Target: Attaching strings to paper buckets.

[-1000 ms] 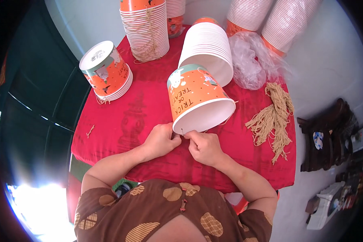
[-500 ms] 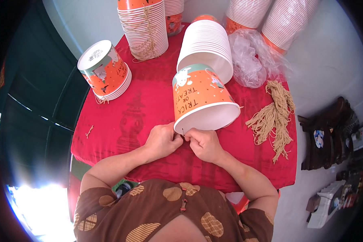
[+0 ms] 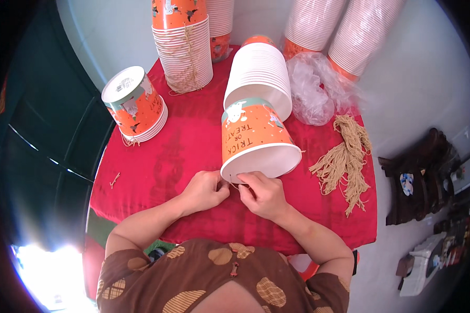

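An orange paper bucket [image 3: 256, 128] with a white inside lies on its side, its mouth toward me. At the near left of its rim, a thin piece of twine [image 3: 231, 182] passes through the wall. My left hand [image 3: 206, 191] is closed just outside the rim, its fingertips pinched at the twine. Inside the mouth's edge, my right hand [image 3: 263, 195] pinches the twine between thumb and forefinger. The exact grip of the left fingertips is partly hidden. A twine end also sticks out at the rim's right side.
Behind the bucket lies a nested stack of white-rimmed buckets [image 3: 257, 78]. Upside-down buckets [image 3: 136, 104] stand at the left, a tall stack [image 3: 183, 57] farther back. A twine bundle [image 3: 344, 161] and crumpled clear plastic [image 3: 310, 88] lie right on the red cloth [image 3: 156, 172]; wrapped stacks [image 3: 363, 39] stand behind.
My right hand has turned and opened its pinch wider at the rim, and more twine shows between my hands. The view has shifted slightly, so the table things sit lower.
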A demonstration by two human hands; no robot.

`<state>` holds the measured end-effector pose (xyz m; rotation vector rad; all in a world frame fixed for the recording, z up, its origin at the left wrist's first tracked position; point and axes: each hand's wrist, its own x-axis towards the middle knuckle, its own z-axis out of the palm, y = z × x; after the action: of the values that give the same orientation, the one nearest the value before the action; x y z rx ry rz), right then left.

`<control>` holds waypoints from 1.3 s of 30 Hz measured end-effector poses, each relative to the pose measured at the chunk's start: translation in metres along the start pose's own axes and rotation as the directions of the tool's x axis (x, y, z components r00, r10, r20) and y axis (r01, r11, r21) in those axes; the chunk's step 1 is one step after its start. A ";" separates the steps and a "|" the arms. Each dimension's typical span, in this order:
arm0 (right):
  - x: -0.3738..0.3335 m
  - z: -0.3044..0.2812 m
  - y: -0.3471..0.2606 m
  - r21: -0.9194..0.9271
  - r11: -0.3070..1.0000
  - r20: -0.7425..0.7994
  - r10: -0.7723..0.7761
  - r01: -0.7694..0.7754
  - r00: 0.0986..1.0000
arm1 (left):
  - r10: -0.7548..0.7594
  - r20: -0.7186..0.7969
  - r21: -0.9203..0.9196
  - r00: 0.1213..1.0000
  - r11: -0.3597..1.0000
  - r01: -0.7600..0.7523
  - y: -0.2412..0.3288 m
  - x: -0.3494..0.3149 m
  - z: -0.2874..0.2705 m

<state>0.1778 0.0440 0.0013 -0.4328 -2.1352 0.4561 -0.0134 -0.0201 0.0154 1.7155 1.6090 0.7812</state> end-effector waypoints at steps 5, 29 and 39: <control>0.004 -0.008 0.003 0.364 0.886 -0.003 0.311 -0.288 0.951 | 0.035 0.013 -0.017 0.999 0.999 -0.035 -0.004 0.003 0.000; 0.032 0.000 -0.007 0.313 0.940 -0.084 0.169 -0.135 0.982 | 0.124 -0.700 -0.268 0.703 0.867 -0.420 -0.020 0.001 -0.026; 0.019 0.018 -0.018 -0.050 0.995 0.165 -0.078 0.087 0.983 | 0.737 -0.505 0.457 0.449 0.670 -0.585 0.005 0.000 -0.032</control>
<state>0.1502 0.0341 0.0132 -0.3470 -2.3198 0.3954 -0.0354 -0.0181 0.0388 2.4795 1.3987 1.8536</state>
